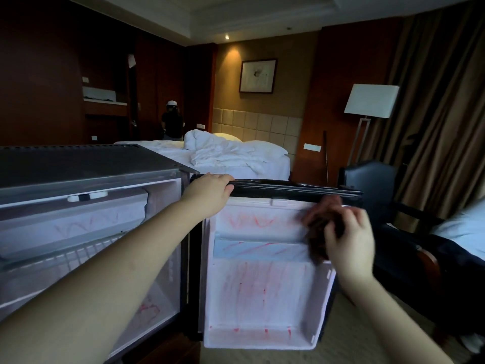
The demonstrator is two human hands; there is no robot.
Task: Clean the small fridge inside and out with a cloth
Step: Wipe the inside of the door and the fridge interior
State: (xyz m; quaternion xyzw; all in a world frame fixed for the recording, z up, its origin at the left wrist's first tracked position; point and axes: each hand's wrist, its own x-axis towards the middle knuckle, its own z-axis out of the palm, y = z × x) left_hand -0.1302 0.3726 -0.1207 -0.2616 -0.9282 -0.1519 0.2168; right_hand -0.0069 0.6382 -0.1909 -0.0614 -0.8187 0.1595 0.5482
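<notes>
Two bare forearms reach forward from the bottom edge. The left hand curls its fingers over the black top edge of the open white-lined fridge door near the hinge side, thumb underneath, gripping it. The right hand is closed round a bunched dark brown cloth, which sits at the upper right part of the door's inner liner, just below the black rubber seal; the cloth is blurred, so whether it touches the liner cannot be told. Red scribbled marks and drips cover the liner, its narrow pale blue door shelf and the bottom lip. To the left stands the small grey-topped fridge, open, with a white plastic interior, a white wire shelf and more red marks on its back wall and floor. The door hangs over beige carpet. Behind the fridge lies a bed with rumpled white bedding, a black leather armchair to its right, then a floor lamp with a white square shade beside brown curtains. A dark-framed picture hangs above the headboard, and a person in a dark top stands at the far wall.
</notes>
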